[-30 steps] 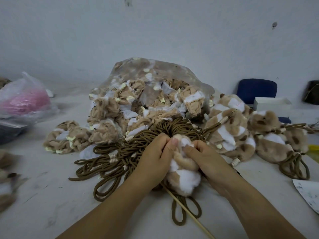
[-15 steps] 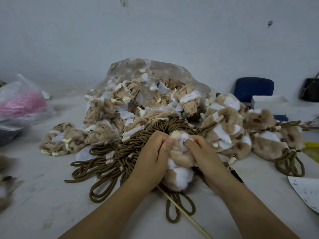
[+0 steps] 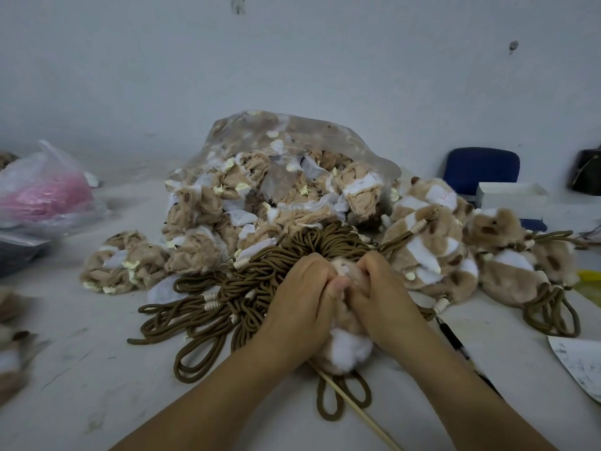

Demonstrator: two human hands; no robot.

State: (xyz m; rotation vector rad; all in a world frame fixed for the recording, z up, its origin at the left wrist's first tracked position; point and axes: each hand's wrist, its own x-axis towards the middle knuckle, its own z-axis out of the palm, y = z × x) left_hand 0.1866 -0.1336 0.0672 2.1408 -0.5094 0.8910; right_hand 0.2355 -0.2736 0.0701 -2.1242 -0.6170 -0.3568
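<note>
**Inspector A:** We record both hands on one item. The left hand (image 3: 302,307) and the right hand (image 3: 387,304) are each curled tight round a plush toy (image 3: 348,349). Their knuckles nearly touch and the thumbs press into its tan upper end.

**Inspector B:** Where does the item sit?

**Inspector A:** It sits low on the table (image 3: 81,385), directly before the person, at the near edge of a heap of brown cords (image 3: 227,297). We see its white fluffy lower part between the wrists. The fingers hide its top.

**Inspector B:** Is anything in contact with it?

**Inspector A:** A thin wooden stick (image 3: 351,408) runs out from under the toy toward the near edge. A cord loop (image 3: 344,398) lies on the table just below it. We cannot tell whether that loop is fixed to the toy.

**Inspector B:** And the surroundings?

**Inspector A:** Behind the cords a clear plastic bag (image 3: 292,151) lies open, spilling limp tan skins. To the right we note stuffed toys (image 3: 432,252) piled together with their cords. A bag of pink material (image 3: 45,196) stands at far left. A black pen (image 3: 455,343) lies beside the right forearm, with a sheet of paper (image 3: 582,362) at the right edge. Behind these are a blue chair (image 3: 481,167) and a white box (image 3: 510,196).
</note>
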